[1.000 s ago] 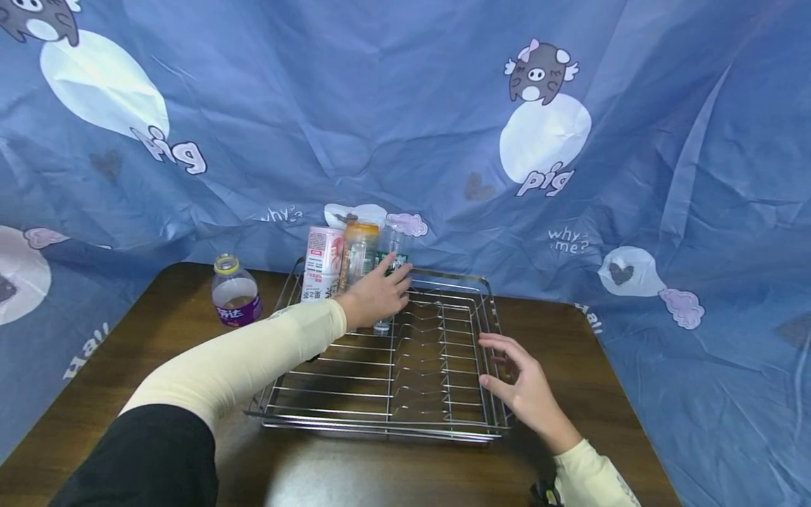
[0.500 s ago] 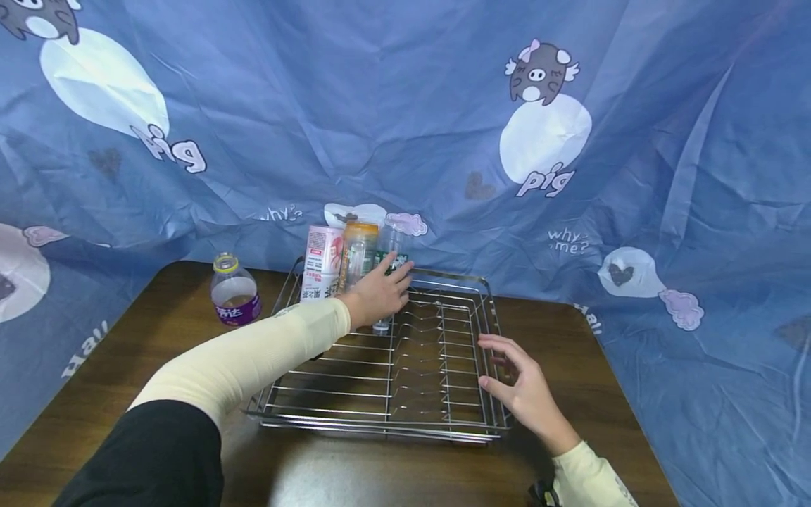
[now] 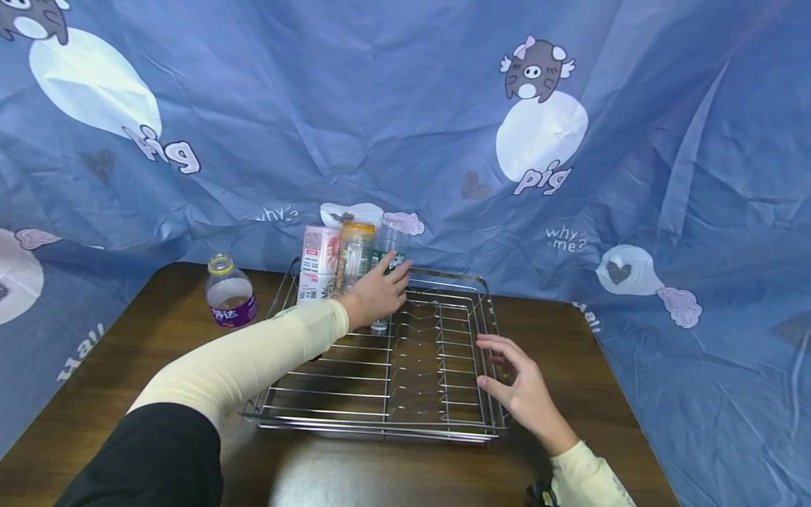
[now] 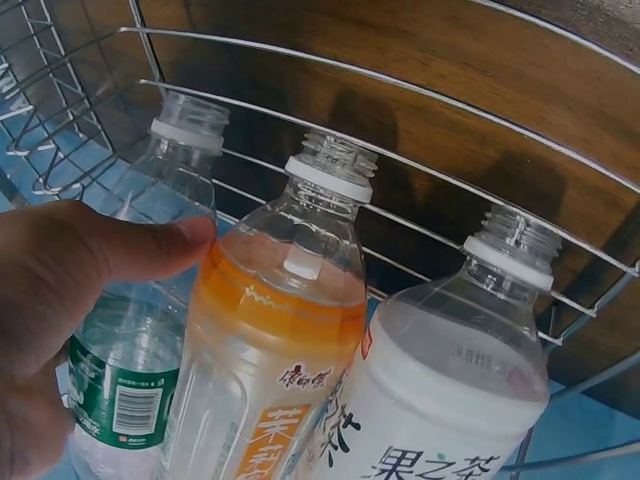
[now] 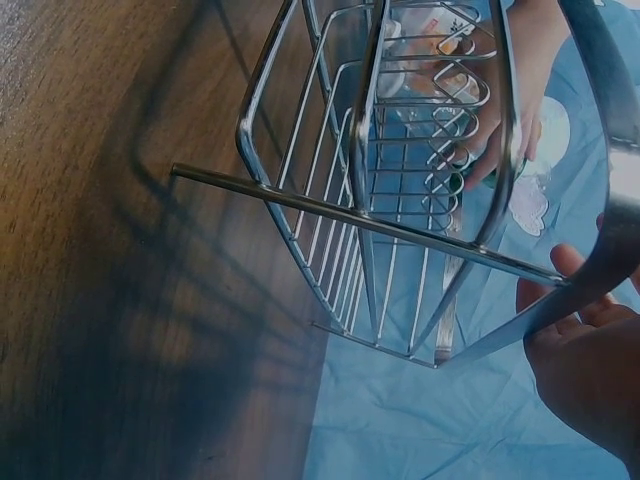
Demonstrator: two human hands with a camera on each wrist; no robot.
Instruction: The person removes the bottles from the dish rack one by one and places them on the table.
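Note:
At the back of a wire dish rack (image 3: pixel 374 425), my left hand (image 3: pixel 376 294) grips a clear plastic bottle with a green label (image 4: pixel 125 400). Its thumb crosses the bottle's side in the left wrist view. That bottle stands neck down, as do an orange-topped bottle (image 3: pixel 357 248) and a pink-and-white bottle (image 3: pixel 319 255) beside it. All three have uncapped necks near the rack wires. Over the rack's right rim, my right hand (image 3: pixel 522 391) holds nothing, its fingers loosely bent. Whether those fingertips touch the rim is hard to tell.
A clear bottle with a purple label and yellow neck ring (image 3: pixel 231 297) stands upright left of the rack. The rack rests on a brown wooden table (image 3: pixel 557 345). Behind it hangs a blue cloth (image 3: pixel 443 120) with pig prints.
The head view has shifted very slightly. Both hands and the bottles keep nearly the same places.

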